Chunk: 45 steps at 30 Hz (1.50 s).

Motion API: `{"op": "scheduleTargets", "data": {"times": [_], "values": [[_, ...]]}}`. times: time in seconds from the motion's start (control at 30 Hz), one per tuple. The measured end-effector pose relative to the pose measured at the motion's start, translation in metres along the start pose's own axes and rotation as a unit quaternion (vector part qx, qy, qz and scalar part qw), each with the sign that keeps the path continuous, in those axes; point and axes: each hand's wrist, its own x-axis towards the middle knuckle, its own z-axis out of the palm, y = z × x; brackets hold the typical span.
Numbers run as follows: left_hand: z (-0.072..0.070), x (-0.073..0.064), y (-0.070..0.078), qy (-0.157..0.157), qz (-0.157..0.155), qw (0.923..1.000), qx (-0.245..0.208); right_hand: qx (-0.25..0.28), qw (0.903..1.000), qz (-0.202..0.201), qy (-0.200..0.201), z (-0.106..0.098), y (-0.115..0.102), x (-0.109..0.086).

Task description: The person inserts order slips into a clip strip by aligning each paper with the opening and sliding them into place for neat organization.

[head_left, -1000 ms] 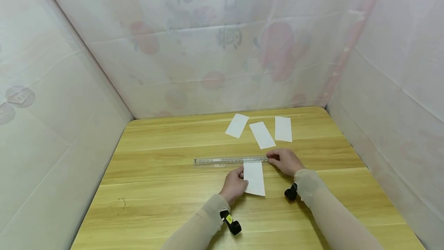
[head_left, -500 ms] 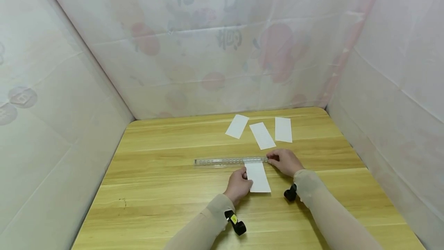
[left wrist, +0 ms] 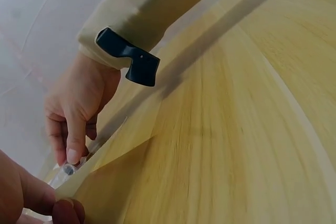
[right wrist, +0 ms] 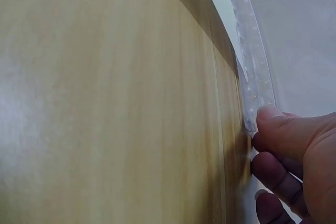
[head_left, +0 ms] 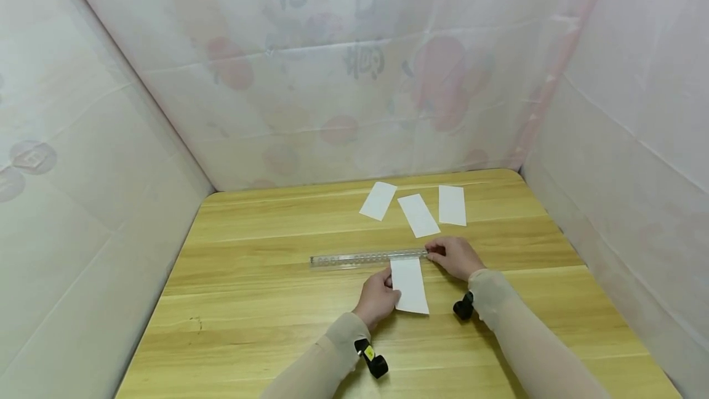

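Note:
A long clear plastic strip [head_left: 349,258], with a row of small rounded shapes along it, runs left to right across the middle of the table. My right hand [head_left: 455,258] pinches its right end between thumb and fingers; the right wrist view shows the thumb on the strip [right wrist: 251,56]. My left hand [head_left: 378,296] pinches a white sheet of paper [head_left: 410,287] by its left edge. The paper's far edge meets the strip near that right end, and its near edge is raised, casting a shadow in the left wrist view.
Three more white paper sheets lie farther back: one at left [head_left: 378,201], one in the middle [head_left: 419,215] and one at right [head_left: 452,205]. Pale printed curtains [head_left: 343,97] enclose the wooden table [head_left: 238,306] at the back and sides.
The sheet in my left hand swung rightward and flatter, then came back a little left, its near edge tilting again. My right hand and the plastic strip stay in place.

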Motion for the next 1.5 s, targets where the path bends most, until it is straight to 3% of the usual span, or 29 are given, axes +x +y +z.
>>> {"op": "scheduleTargets", "data": {"times": [0.73,1.5], "values": [[0.008,0.006,0.008,0.005,0.007,0.9996,0.027,0.005,0.9997,-0.025,-0.005,-0.002,0.002,-0.004],[0.012,0.011,0.010,0.000,0.023,0.9953,0.094,0.032,0.9994,0.009,-0.007,-0.004,0.003,-0.004]]}}
